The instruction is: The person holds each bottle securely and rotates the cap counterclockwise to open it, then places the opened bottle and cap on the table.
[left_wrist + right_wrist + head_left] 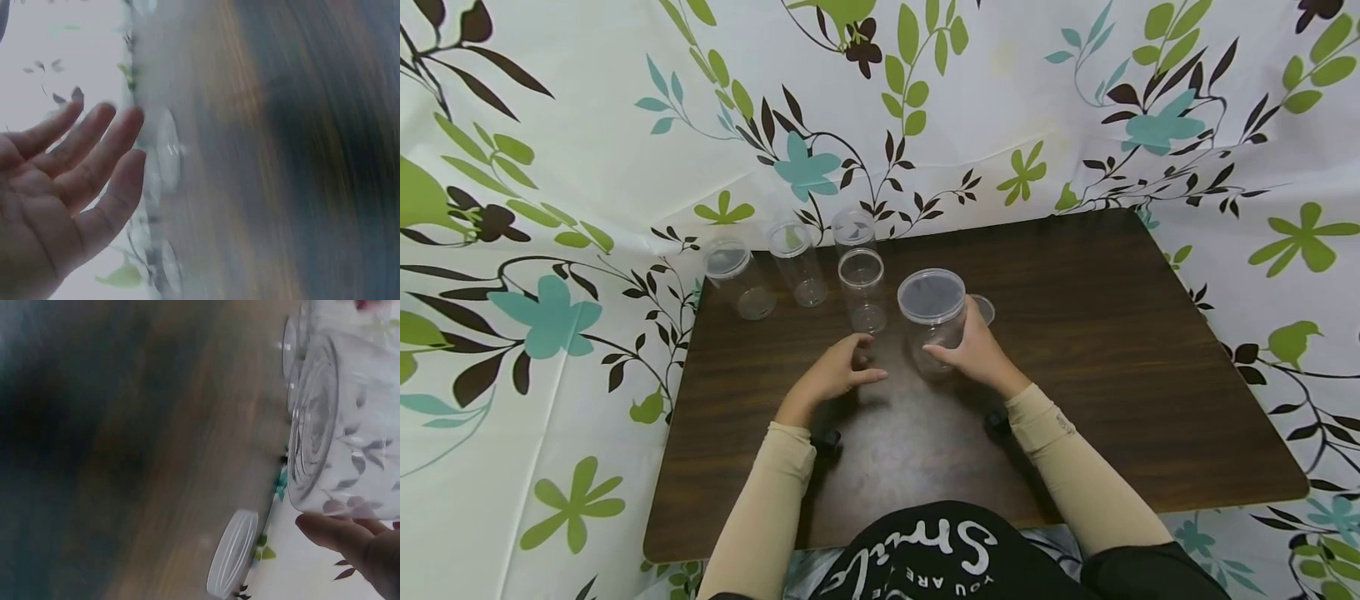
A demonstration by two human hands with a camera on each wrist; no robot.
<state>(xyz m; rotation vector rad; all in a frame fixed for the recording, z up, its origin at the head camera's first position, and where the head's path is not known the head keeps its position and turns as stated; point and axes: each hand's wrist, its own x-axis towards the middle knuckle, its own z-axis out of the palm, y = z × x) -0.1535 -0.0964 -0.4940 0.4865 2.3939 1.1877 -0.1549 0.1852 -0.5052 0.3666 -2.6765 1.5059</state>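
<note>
My right hand [977,346] grips a wide clear plastic jar [931,333] topped by a greyish lid [932,295]. The jar is lifted off the table, with its round base showing in the right wrist view. To its left, my left hand [835,373] holds nothing, fingers spread and loosely bent. Just beyond those fingers stands a slim clear jar [863,292] with no lid visible on its rim. A loose clear lid [983,310] lies on the table behind my right hand; the right wrist view shows it too.
Along the back left of the brown wooden table [1112,358] stand a wide lidded jar [741,279], a tall lidded jar [799,267] and another clear jar [853,229]. A leaf-patterned cloth [985,108] hangs behind the table.
</note>
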